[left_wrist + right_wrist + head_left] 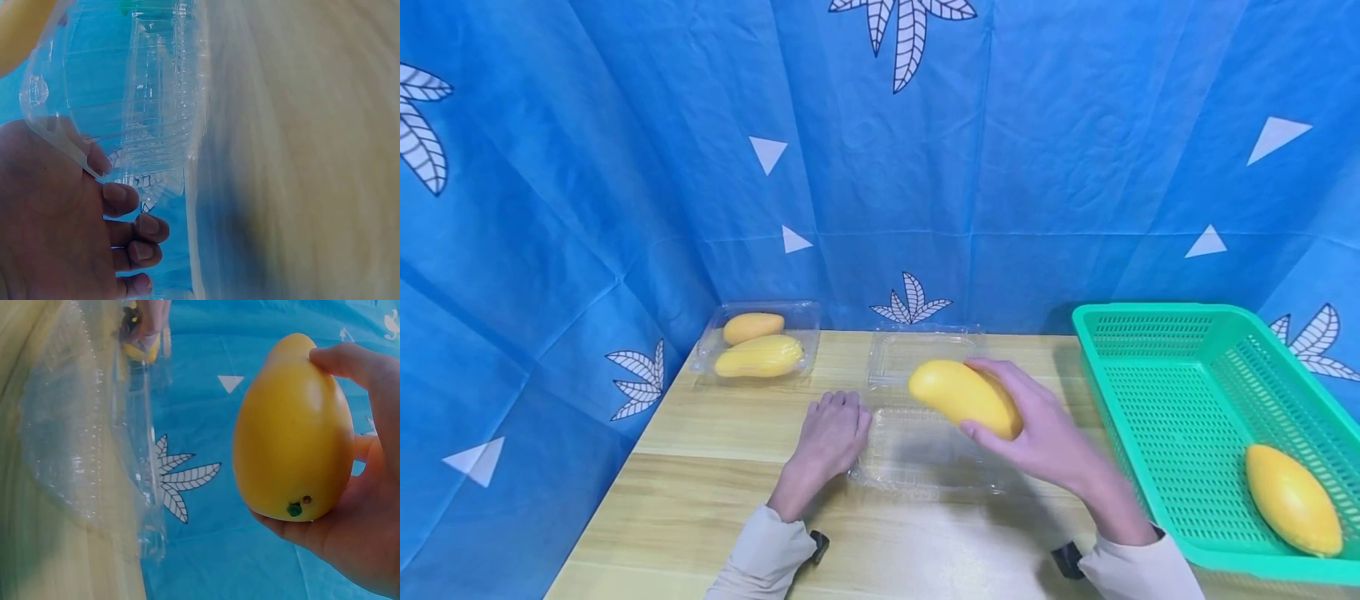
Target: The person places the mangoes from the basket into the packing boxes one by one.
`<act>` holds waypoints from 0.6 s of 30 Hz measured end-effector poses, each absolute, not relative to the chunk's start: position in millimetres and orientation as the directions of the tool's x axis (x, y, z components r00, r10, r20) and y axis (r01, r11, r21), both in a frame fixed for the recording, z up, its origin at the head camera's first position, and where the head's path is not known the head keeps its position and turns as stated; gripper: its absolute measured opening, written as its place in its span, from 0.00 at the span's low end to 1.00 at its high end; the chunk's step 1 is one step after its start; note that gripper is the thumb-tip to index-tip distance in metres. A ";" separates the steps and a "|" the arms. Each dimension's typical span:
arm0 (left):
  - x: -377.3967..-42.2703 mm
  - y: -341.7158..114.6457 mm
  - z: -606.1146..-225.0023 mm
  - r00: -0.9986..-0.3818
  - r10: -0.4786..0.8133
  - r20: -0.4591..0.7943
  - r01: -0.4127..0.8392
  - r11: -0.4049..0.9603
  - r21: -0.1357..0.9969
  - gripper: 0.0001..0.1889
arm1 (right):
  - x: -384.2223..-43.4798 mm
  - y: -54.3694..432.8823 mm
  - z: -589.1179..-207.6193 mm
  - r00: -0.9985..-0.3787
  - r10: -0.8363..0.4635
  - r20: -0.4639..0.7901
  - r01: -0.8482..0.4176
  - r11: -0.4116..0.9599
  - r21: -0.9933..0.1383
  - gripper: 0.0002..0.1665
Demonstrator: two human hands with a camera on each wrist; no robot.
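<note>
A yellow mango [964,398] is gripped in my right hand [1048,433], above an opened clear plastic clamshell container [925,475]. The right wrist view shows the mango [294,437] held between thumb and fingers, with a small green spot near its lower end. My left hand [833,433] is at the container's left edge. In the left wrist view, the rim of the container [125,94] passes between the thumb and the curled fingers of the left hand [56,212]. The container's lid [925,354] lies folded back toward the curtain.
At the back left stands another clear container [811,321] with two yellow mangoes [760,357] inside. A green perforated basket [1180,417] on the right holds one mango [1292,500]. A blue patterned curtain [1037,167] hangs behind the wooden table [700,483].
</note>
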State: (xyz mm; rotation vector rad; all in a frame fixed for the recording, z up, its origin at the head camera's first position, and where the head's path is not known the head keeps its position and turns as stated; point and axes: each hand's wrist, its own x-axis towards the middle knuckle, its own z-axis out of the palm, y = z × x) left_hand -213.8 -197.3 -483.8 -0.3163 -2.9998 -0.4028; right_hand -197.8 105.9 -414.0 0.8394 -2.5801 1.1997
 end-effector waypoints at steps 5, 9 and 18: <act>-213.1 -197.0 -483.9 -0.967 0.209 0.146 0.241 0.938 0.250 0.15 | -198.2 100.7 -419.8 -0.809 -0.456 0.371 -0.580 0.513 -0.633 0.45; -212.5 -197.5 -484.7 -0.961 0.220 0.170 0.259 0.932 0.255 0.15 | -198.5 96.6 -424.7 -0.794 -0.486 0.365 -0.597 0.515 -0.615 0.45; -213.3 -197.4 -483.6 -0.964 0.214 0.156 0.248 0.937 0.245 0.15 | -197.6 88.8 -433.6 -0.786 -0.522 0.331 -0.604 0.534 -0.592 0.45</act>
